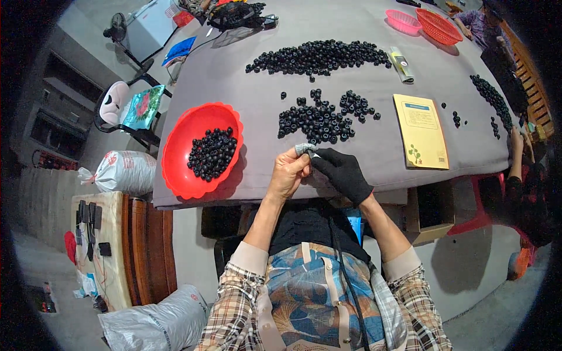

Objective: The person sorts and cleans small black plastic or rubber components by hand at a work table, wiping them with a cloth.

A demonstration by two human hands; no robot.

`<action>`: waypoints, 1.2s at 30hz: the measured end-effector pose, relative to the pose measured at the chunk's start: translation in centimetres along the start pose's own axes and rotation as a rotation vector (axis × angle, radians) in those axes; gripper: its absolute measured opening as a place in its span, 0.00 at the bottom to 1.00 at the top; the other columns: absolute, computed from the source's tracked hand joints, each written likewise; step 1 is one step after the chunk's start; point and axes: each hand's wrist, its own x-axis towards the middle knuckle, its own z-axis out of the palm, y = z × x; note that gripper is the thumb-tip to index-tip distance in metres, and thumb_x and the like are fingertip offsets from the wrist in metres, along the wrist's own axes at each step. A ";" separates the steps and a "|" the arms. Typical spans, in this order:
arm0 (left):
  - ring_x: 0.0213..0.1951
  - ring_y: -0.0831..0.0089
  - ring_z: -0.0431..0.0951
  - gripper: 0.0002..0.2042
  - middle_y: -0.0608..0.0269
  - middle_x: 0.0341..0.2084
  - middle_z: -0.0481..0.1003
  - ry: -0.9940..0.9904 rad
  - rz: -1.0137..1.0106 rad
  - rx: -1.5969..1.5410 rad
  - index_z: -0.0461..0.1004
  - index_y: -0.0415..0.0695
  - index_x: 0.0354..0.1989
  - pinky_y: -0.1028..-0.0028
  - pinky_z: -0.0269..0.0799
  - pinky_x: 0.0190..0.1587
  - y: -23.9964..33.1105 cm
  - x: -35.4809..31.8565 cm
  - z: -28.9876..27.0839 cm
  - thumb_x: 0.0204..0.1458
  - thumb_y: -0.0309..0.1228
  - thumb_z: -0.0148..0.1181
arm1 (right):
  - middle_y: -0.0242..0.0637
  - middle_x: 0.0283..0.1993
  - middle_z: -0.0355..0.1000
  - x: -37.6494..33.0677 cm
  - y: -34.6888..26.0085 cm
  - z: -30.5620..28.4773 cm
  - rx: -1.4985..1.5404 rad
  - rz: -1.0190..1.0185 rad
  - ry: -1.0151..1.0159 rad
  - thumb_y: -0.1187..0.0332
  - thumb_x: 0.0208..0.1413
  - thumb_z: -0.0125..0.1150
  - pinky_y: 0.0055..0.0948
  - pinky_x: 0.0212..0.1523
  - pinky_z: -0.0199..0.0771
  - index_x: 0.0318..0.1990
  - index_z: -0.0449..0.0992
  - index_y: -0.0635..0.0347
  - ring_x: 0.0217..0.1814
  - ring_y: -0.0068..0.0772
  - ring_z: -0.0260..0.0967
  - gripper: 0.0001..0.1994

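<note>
My left hand (pixel 286 172), bare with a grey wrap on one finger, is closed at the table's near edge. My right hand (pixel 346 175), in a black glove, meets it fingertip to fingertip. A small pale bit shows between them, but what they pinch is mostly hidden. Just beyond lies a loose cluster of small round black pieces with holes, like beads (pixel 316 120). Farther back a wider heap of the same black beads (pixel 316 57) stretches across the cloth. To my left a red scalloped bowl (pixel 177 155) holds more black beads (pixel 212 153).
A yellow booklet (pixel 422 131) lies right of the beads on the grey-covered table (pixel 222 76). Behind it is a pale tube-like packet (pixel 401 64). Pink (pixel 404 22) and red baskets (pixel 439 26) stand far right. Another person's hand (pixel 516 146) is at the right edge, near more beads.
</note>
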 end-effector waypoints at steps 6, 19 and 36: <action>0.19 0.87 0.67 0.07 0.72 0.19 0.72 -0.005 0.000 0.025 0.74 0.40 0.38 0.89 0.61 0.20 -0.2 0.0 -0.2 0.51 0.24 0.55 | 0.36 0.35 0.74 0.2 0.9 -0.2 -0.166 -0.164 -0.022 0.66 0.53 0.56 0.23 0.36 0.68 0.43 0.74 0.62 0.35 0.21 0.69 0.13; 0.19 0.87 0.67 0.07 0.71 0.21 0.72 -0.007 -0.032 0.021 0.74 0.39 0.39 0.89 0.62 0.21 0.1 0.0 0.0 0.51 0.23 0.54 | 0.37 0.34 0.74 0.4 0.7 -0.3 -0.105 -0.040 -0.038 0.64 0.52 0.55 0.24 0.35 0.69 0.40 0.75 0.62 0.33 0.24 0.70 0.12; 0.20 0.84 0.68 0.08 0.69 0.22 0.72 -0.057 -0.055 -0.150 0.73 0.38 0.40 0.86 0.65 0.24 0.3 0.0 -0.2 0.51 0.23 0.54 | 0.39 0.34 0.74 0.2 1.2 -0.6 -0.008 -0.158 -0.039 0.67 0.52 0.57 0.23 0.36 0.69 0.40 0.74 0.64 0.35 0.24 0.70 0.12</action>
